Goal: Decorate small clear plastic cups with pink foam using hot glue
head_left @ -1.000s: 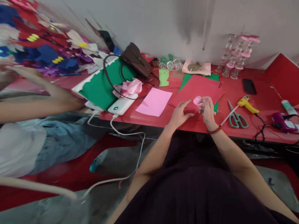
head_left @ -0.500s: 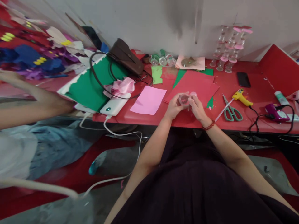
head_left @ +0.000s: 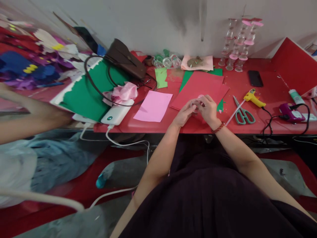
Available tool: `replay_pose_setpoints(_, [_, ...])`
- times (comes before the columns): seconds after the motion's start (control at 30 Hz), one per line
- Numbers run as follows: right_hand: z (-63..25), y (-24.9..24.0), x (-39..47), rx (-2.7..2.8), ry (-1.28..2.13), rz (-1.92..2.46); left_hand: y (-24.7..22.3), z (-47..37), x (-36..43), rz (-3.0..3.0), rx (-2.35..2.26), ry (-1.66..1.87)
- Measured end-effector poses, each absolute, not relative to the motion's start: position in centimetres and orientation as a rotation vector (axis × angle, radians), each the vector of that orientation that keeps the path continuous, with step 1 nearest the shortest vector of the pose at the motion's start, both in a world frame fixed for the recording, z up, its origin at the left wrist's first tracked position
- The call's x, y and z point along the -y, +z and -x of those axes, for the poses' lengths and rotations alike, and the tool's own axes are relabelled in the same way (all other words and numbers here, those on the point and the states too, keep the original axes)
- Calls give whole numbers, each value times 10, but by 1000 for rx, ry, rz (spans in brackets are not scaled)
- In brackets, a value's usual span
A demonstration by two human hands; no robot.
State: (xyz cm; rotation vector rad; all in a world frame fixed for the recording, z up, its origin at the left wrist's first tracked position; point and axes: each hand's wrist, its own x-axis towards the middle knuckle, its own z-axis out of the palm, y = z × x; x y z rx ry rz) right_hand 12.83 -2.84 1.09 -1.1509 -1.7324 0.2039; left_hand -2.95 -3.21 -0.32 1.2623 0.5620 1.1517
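Observation:
Both my hands meet above the front of the red sheets (head_left: 198,87). My left hand (head_left: 183,115) is closed round a small clear plastic cup (head_left: 195,109) from the left. My right hand (head_left: 208,110), with a red bead bracelet at the wrist, has its fingers bent at the cup's top, near a pink disc (head_left: 200,97); the fingertips partly hide both. A pink sheet (head_left: 153,105) lies left of my hands. To the right are scissors (head_left: 244,115) and a yellow glue gun (head_left: 255,98) with a clear glue stick.
Along the wall stand clear cups (head_left: 167,62) and cup towers with pink discs (head_left: 239,46). A phone (head_left: 255,78) lies at right. At left are a brown bag (head_left: 126,59), a green sheet (head_left: 99,92), a white power bank (head_left: 117,113) and another person's arm (head_left: 32,114).
My right hand has rolled over the cup, its fingers now bent over the top and covering more of it. The whole view has shifted slightly.

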Motion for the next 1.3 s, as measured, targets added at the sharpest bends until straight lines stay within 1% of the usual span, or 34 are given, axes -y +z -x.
replay_pose_setpoints(0.23, [-127,2,26,1802,142,1111,1,28,31,-1270,-728,1216])
replay_pose_setpoints(0.37, [-127,5,27,1790,190,1093,-1,29,30,-1281,-756,1215])
replay_pose_setpoints(0.47, [-127,7,25,1735,308,1073,-1,29,30,-1286,-748,1204])
replay_pose_setpoints(0.63, [-128,7,24,1498,705,1100,2,30,31,-1273,-689,1275])
replay_pose_setpoints(0.73, [-129,8,27,1459,849,1080,4,30,31,-1294,-694,1327])
replay_pose_setpoints(0.83, [-129,12,32,1550,845,1063,6,30,32,-1292,-711,1381])
replay_pose_setpoints(1.07, [-127,15,31,1792,624,1182,3,31,31,-1334,-748,1349])
replay_pose_setpoints(1.2, [-127,12,27,1840,600,1198,1,32,29,-1345,-749,1363])
replay_pose_setpoints(1.3, [-126,8,26,1799,686,1120,1,33,29,-1341,-743,1365])
